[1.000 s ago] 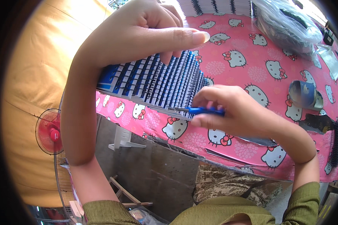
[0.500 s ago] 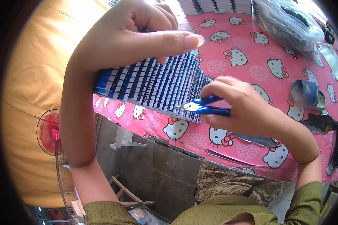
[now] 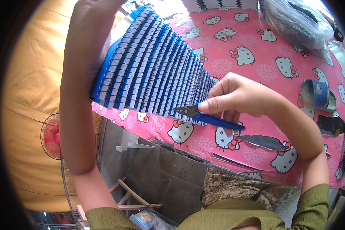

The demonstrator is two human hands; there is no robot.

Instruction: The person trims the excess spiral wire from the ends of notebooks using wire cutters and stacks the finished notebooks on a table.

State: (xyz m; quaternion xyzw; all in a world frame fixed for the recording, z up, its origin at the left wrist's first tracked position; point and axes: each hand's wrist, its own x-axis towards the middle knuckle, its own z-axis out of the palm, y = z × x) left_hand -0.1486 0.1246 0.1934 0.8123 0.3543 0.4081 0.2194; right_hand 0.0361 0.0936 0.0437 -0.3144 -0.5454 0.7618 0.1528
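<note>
A long stack of spiral-bound books with blue covers and black binding coils leans along the table's left part. My right hand is closed on blue-handled wire cutters, thumb on top near the pivot. The cutters' dark jaws lie at the stack's near edge, by the coil ends; whether they touch a coil cannot be made out. My left hand is beside the stack's far left end, partly cut off by the upper edge, so its fingers are hidden.
A pink patterned cloth covers the table. A clear plastic bag with black coils lies at the far right, near a blue roll. Black scraps rest near the front edge. A red fan stands left.
My left hand has moved up and left, uncovering more of the stack's far end. In my right hand the cutters have turned, and the grip has shifted toward their pivot.
</note>
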